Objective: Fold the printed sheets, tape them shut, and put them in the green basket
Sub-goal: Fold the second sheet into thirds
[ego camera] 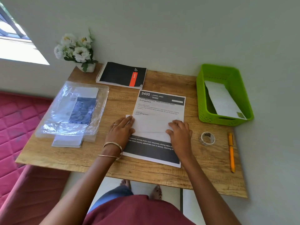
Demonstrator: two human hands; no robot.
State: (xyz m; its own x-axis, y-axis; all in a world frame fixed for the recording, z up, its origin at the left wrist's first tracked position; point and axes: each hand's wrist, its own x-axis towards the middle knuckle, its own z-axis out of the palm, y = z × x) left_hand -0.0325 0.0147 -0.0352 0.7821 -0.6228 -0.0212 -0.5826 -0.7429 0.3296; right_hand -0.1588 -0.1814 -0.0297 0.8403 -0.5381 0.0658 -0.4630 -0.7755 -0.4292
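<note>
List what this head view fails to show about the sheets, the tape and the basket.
- Folded sheet: its edges under the left hand and right hand are covered.
- Printed sheet beneath: middle text hidden by the folded sheet; small print too blurred to read.
- Tape roll: loose end too small to find.
- Green basket: paper inside hides part of the floor; whether that paper is taped is unclear.

Folded white sheet (151,123) lies flat atop the printed sheet (160,104) mid-table; green basket (211,109) at the right edge holds one folded sheet (222,99).
</note>
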